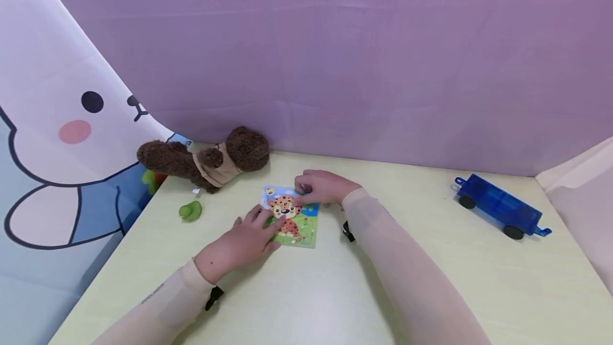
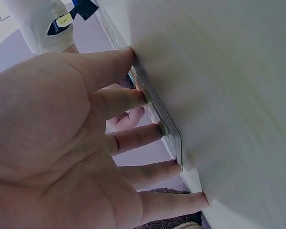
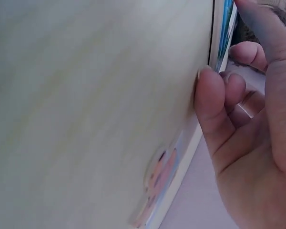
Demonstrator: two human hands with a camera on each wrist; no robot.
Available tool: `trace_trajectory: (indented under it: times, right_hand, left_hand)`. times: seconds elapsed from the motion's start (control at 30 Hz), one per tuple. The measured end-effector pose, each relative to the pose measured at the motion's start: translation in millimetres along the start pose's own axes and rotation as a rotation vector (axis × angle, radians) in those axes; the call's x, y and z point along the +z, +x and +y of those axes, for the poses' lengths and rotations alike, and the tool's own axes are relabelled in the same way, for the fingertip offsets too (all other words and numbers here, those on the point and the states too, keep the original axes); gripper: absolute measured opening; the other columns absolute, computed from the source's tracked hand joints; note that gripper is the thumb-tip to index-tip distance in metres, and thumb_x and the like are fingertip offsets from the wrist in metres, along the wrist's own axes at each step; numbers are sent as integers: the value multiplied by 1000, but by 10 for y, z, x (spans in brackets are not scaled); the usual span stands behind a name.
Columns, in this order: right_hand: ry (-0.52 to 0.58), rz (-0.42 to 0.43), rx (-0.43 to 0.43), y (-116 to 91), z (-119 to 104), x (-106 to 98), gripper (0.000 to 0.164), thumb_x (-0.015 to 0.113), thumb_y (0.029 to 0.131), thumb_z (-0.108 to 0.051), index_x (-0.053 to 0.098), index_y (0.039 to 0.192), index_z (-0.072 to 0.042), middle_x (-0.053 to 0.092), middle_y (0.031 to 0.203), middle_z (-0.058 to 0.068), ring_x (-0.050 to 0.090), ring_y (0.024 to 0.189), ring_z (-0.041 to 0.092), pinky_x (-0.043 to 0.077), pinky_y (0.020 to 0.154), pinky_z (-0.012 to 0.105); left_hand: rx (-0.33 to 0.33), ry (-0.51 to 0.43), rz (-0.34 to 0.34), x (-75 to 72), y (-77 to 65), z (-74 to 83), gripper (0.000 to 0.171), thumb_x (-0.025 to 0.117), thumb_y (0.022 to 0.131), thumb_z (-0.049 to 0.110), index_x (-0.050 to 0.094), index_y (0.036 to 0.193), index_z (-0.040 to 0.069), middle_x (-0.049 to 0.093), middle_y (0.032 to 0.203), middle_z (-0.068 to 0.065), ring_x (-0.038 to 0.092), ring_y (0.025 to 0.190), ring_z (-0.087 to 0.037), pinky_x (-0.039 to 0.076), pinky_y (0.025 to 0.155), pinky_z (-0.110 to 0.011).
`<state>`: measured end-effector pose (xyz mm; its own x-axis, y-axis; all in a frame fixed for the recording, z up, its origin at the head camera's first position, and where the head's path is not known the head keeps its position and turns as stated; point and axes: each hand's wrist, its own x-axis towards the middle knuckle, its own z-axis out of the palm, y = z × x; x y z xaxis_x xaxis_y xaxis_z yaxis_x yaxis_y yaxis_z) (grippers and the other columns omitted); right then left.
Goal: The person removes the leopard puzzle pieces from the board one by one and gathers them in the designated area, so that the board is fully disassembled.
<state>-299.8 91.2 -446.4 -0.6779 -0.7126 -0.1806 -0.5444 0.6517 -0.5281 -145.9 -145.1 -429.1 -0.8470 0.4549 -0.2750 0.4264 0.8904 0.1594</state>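
One colourful, rectangular leopard board point(image 1: 297, 223) is lying mid-scene; the bare left hand point(image 1: 242, 244), fingers straight, is steadying it; the right hand point(image 1: 325, 186), curled, hold indiscernible, is probably fitting its far-right corner; pressing is likely coming next

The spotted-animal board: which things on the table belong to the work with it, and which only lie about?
Belonging, it seems: spotted-animal board, left hand, right hand, loose printed piece.
Lying about: brown plush toy, green toy, blue toy wagon.

No readable text, yellow label point(image 2: 65, 19) blurred, sleeve print point(image 1: 152, 293) illegible
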Motion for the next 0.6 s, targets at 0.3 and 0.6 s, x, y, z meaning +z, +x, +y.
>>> trace_trajectory:
  times: [0.3, 0.6]
  right_hand:
    - [-230, 12, -70, -2, -37, -18, 28, 69, 98, -62, 63, 104, -36, 58, 97, -5, 57, 87, 15, 48, 76, 31]
    - [-260, 17, -108, 39, -39, -8, 29, 67, 101, -60, 58, 99, -32, 55, 95, -6, 54, 85, 13, 45, 75, 29]
  left_hand:
    - [2, 6, -2, 0, 0, 8, 61, 50, 113, 41, 35, 169, 19, 30, 170, -21, 25, 160, -55, 37, 117, -82]
    - [7, 11, -6, 2, 4, 5, 62, 51, 113, 41, 35, 169, 20, 29, 171, -20, 25, 161, -54, 37, 116, -83]
